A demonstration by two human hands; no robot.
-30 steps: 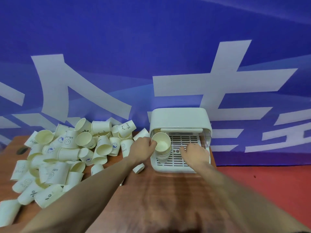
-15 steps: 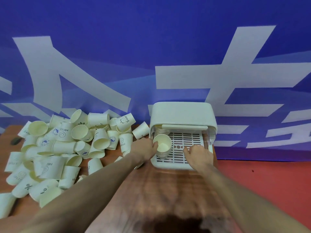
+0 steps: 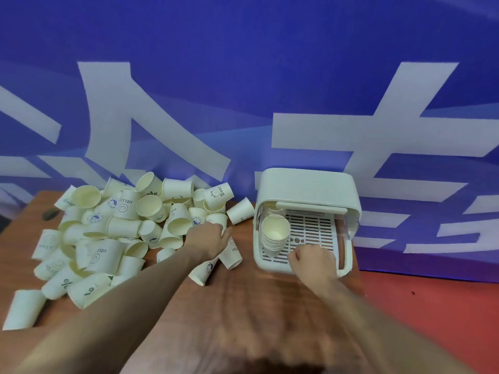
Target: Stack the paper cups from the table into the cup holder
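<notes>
Many paper cups (image 3: 118, 233) lie in a big messy pile on the left side of the wooden table (image 3: 256, 306). The white cup holder (image 3: 307, 190) sits on the right side of the table, against the blue wall (image 3: 243, 63). Inside it, on the left, stands a stack of cups (image 3: 274, 236) on the grid floor. The left hand (image 3: 208, 240) reaches into the near edge of the pile, and its fingers are on a cup there, but I cannot tell if they hold it yet. The right hand (image 3: 314, 261) rests on the front of the holder with its fingers curled down on the rim, as if to keep it from sliding. I think the job now is to grab one more cup. Next, that cup needs to be turned open side up and slid down into the stack.
</notes>
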